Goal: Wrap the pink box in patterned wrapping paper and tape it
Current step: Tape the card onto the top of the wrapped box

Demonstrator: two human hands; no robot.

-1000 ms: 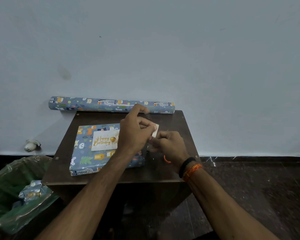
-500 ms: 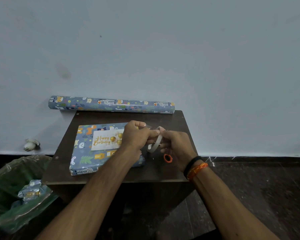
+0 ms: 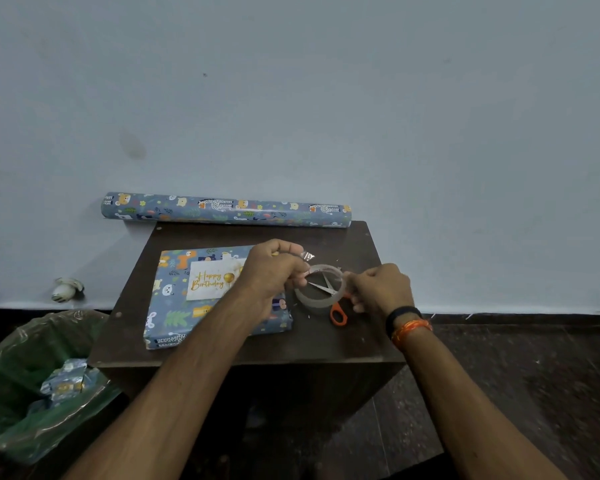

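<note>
Hands over a small table [image 3: 201, 233]: right hand [image 3: 381, 289] grips the tape roll [image 3: 321, 299], left hand [image 3: 274, 268] pinches its loose tape end [image 3: 307, 256]. Wrapped box [image 3: 187, 306] lies just left, on the table.

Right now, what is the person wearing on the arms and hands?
Both forearms are bare, with no sleeves in view. The right hand has two bands at its wrist: a black band and, just behind it, an orange thread bracelet. The left hand shows no ring, watch or band.
</note>
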